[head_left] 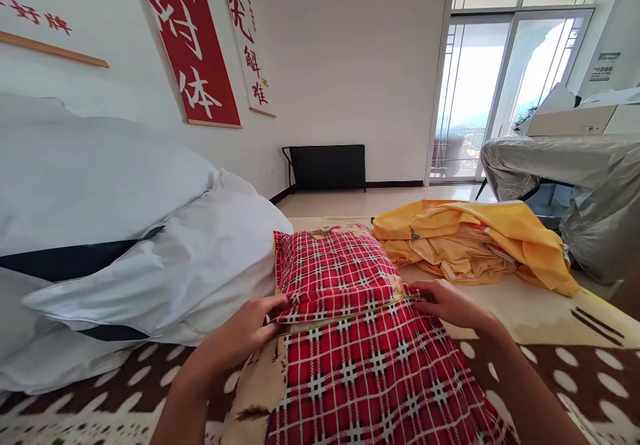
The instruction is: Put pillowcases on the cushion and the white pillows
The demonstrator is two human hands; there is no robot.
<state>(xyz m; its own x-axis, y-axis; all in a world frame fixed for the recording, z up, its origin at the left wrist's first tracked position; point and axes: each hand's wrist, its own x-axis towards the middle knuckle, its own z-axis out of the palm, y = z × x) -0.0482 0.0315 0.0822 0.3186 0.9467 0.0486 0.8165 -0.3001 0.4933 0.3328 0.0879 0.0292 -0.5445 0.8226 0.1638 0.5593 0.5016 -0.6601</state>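
A red plaid pillowcase [370, 365] with white and black checks and tan patterned patches lies in front of me. Its far part [340, 265] is plump, as if filled. A seam or opening with yellow-green edging crosses its middle and gapes slightly at the left. My left hand [253, 325] pinches the fabric at the left end of that edge, thumb below and fingers above. At the right end, my right hand [447, 304] has its fingers closed on the cloth, the fingertips partly hidden by folds.
Large white bedding [230, 232] with dark bands is heaped at the left. An orange-yellow cloth [465, 232] lies crumpled beyond my right hand. Underneath is a brown blanket with white spots [565, 382]. Plastic-covered furniture [595, 172] stands at the right, near a sliding glass door [475, 98].
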